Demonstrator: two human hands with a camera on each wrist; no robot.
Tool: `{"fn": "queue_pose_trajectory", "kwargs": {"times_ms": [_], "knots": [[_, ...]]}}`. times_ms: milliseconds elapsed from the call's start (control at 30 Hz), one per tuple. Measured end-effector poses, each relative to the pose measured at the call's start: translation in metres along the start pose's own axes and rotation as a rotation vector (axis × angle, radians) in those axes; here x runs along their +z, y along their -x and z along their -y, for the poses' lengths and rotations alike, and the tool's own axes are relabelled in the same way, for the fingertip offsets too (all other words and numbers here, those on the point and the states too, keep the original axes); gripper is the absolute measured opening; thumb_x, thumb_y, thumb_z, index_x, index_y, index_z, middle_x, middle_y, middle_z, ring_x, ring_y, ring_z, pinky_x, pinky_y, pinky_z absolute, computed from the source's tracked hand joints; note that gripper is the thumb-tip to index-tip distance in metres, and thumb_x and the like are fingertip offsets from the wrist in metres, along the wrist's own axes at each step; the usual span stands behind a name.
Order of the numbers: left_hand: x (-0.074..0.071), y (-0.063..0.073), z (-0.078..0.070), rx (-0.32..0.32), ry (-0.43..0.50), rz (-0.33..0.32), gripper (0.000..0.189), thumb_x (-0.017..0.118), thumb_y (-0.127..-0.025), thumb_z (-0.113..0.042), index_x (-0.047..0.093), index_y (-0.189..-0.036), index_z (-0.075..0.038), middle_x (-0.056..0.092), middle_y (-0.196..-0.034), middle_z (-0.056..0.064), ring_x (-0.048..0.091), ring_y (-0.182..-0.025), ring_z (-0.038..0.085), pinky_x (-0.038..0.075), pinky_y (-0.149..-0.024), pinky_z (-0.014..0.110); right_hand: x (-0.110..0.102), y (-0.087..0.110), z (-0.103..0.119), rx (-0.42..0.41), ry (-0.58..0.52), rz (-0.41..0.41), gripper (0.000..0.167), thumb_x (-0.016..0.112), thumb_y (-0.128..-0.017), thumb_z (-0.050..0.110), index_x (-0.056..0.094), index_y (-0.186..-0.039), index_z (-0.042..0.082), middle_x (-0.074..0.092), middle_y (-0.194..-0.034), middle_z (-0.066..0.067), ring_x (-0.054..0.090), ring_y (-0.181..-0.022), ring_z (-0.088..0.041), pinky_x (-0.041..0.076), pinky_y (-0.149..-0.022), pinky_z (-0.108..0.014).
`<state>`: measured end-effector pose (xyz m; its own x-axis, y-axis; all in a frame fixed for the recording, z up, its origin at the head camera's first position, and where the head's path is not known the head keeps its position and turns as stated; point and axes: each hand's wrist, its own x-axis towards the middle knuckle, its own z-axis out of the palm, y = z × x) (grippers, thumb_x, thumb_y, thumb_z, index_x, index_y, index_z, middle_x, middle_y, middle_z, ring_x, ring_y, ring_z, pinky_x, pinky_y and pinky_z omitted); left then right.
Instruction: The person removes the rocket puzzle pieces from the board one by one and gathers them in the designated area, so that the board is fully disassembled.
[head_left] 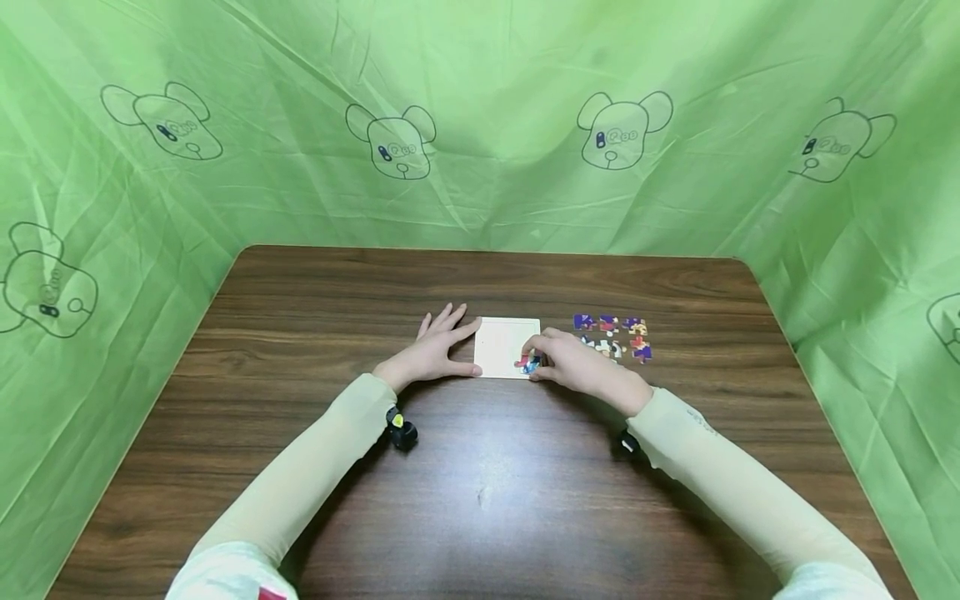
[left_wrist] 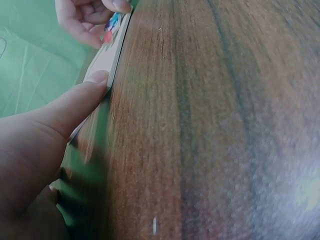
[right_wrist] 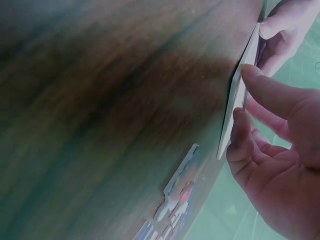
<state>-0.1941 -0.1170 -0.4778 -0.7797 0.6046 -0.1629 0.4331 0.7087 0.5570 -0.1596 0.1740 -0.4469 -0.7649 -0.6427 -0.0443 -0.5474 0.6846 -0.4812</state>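
Observation:
A white square puzzle board (head_left: 498,346) lies on the table. My left hand (head_left: 431,350) has its fingers spread at the board's left side, thumb on the lower left corner and index finger at the upper left. At the lower right corner, my right hand (head_left: 570,362) pinches a red and blue puzzle piece (head_left: 527,365) against the board between thumb and fingers. In the left wrist view the left thumb (left_wrist: 97,77) rests on the board's edge, with the coloured piece (left_wrist: 109,35) farther off. The right fingers partly hide the piece.
Several loose jigsaw pieces (head_left: 609,325) in purple, red, yellow and white lie on the wooden table (head_left: 480,467) right of the board, partly behind the right hand. Green cloth (head_left: 495,200) with drawn bear heads surrounds the table's back and sides.

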Motion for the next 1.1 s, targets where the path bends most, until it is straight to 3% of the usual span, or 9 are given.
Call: {"fn": "queue_pose_trajectory", "kwargs": {"times_ms": [300,667,1100], "knots": [[0.002,-0.001,0.002,-0.001,0.01,0.0,0.093,0.078,-0.092,-0.048,0.031,-0.165,-0.015,0.008,-0.173,0.02,-0.004,-0.16,0.039,-0.007,-0.124,0.063,-0.007,0.017,-0.002,-0.032,0.018,-0.077,0.032,0.082,-0.09,0.014,0.072,-0.117,0.0,0.069,-0.108,-0.013,0.061,-0.089,-0.021,0.056,-0.082,-0.04],[0.002,-0.002,0.004,-0.007,0.001,0.011,0.095,0.077,-0.092,-0.049,0.028,-0.166,-0.018,0.005,-0.174,0.018,-0.006,-0.16,0.038,-0.009,-0.124,0.062,-0.019,0.043,-0.015,-0.019,-0.027,-0.098,0.034,0.082,-0.09,0.013,0.072,-0.121,0.004,0.069,-0.115,-0.009,0.063,-0.097,-0.024,0.055,-0.083,-0.041],[0.001,-0.001,0.003,-0.007,0.018,0.011,0.094,0.077,-0.092,-0.049,0.028,-0.166,-0.017,0.006,-0.174,0.018,-0.007,-0.16,0.037,-0.01,-0.124,0.062,-0.033,0.077,-0.032,0.048,0.012,-0.156,0.035,0.083,-0.089,0.012,0.071,-0.12,0.004,0.068,-0.11,-0.009,0.062,-0.083,-0.017,0.055,-0.072,-0.033]]}}
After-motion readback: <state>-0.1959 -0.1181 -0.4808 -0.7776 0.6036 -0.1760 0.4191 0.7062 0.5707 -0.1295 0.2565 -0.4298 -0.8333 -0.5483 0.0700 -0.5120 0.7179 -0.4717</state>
